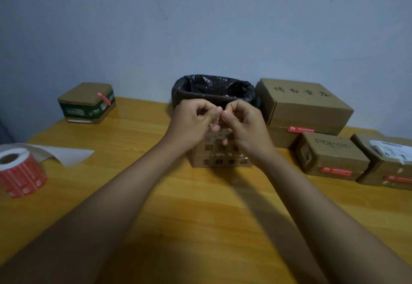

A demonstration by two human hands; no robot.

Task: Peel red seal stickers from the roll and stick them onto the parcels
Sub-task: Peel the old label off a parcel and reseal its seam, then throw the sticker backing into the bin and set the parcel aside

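Note:
My left hand (191,123) and my right hand (243,125) meet fingertip to fingertip above a small brown parcel (220,157) with black printed characters. Both pinch a small pale scrap (219,118); it is blurred and mostly hidden by the fingers. The roll of red seal stickers (20,172) stands on the table at the far left, away from both hands. A white backing strip (66,154) trails from it to the right.
A bin lined with a black bag (211,89) stands behind the hands. On the right are a large box (301,103) and two smaller boxes (332,156) (379,167), each with a red sticker. A green and brown box (87,103) at the back left bears one too.

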